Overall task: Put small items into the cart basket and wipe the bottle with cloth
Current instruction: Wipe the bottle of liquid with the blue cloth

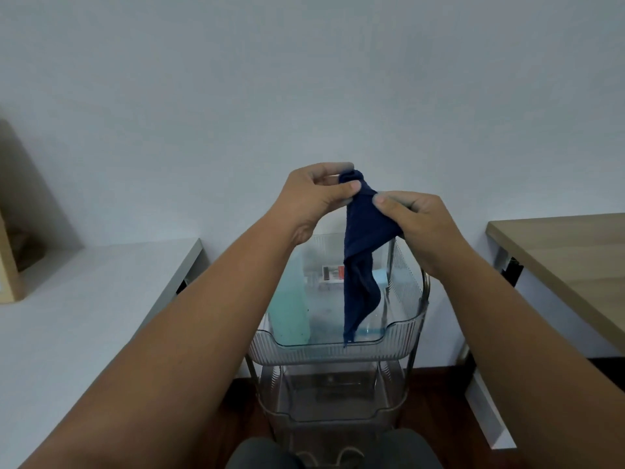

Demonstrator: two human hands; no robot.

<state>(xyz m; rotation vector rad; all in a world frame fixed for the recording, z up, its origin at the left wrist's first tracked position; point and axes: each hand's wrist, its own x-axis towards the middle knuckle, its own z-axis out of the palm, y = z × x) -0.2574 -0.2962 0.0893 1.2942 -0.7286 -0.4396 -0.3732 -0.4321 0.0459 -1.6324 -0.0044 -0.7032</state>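
Observation:
A dark blue cloth [360, 252] hangs in the air above the clear top basket [338, 346] of a tiered cart. My left hand [314, 194] pinches its upper corner between thumb and fingers. My right hand [416, 218] grips the cloth's right edge a little lower. The cloth's tail dangles down to the basket's front rim. Inside the basket a pale green bottle [292, 309] lies along the left side. A small white box with red print [331, 274] and a light blue item [380, 279] sit at the back, partly hidden by the cloth.
The cart's lower clear tiers [324, 394] stand below, on dark wood floor. A white table [84, 299] is on the left with a wooden box [13, 231] on it. A wood-topped desk [568, 252] is on the right. A plain wall is behind.

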